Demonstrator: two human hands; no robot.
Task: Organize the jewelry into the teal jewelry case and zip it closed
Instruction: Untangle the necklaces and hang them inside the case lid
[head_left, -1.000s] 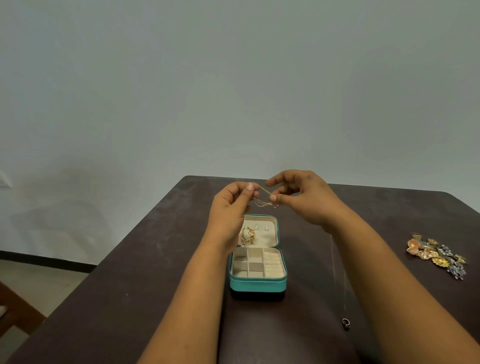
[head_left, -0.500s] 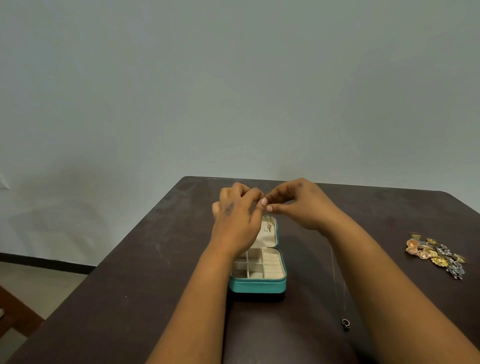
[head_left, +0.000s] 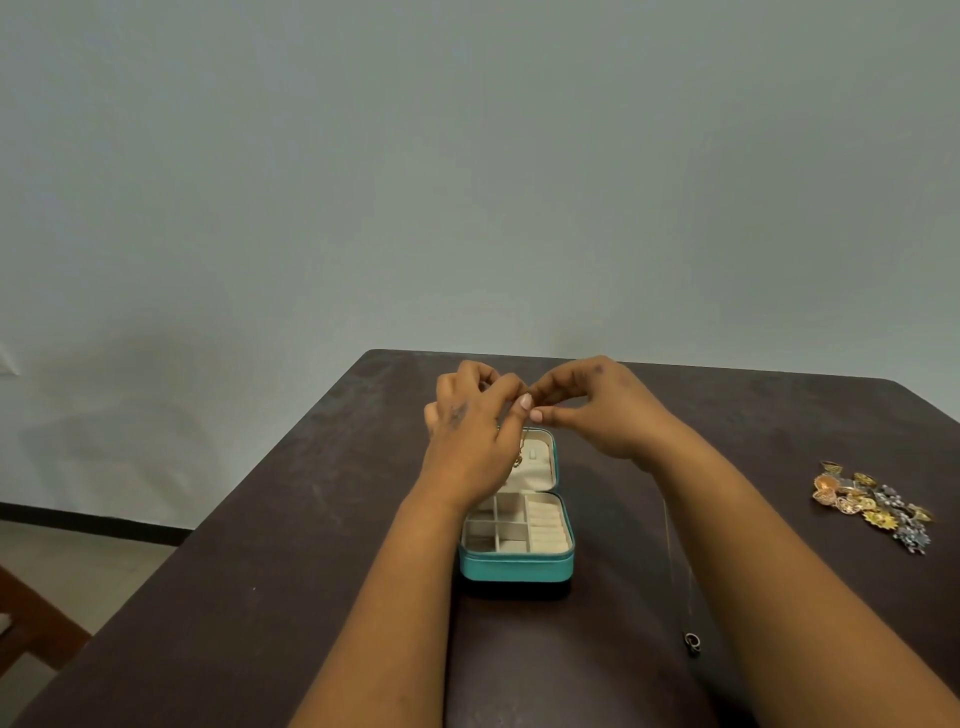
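Note:
The teal jewelry case (head_left: 517, 564) lies open in the middle of the dark table, its cream compartments showing. My left hand (head_left: 470, 434) and my right hand (head_left: 602, 408) meet fingertip to fingertip above the raised lid. Both pinch a thin gold chain (head_left: 519, 453), and a short length of it hangs down in front of the lid. My left hand hides the lid's left half. A second thin necklace (head_left: 691, 642) with a small ring pendant lies on the table to the right of the case, partly under my right forearm.
A pile of gold, orange and silver jewelry pieces (head_left: 872, 506) lies near the table's right edge. The dark table (head_left: 311, 545) ends at a grey wall behind. A wooden chair part (head_left: 31, 618) shows at the lower left, beside the floor.
My hands have come together above the lid; the left hand swung over the lid's left half and hides the gold piece seen there. The chain loop between the fingers has shortened.

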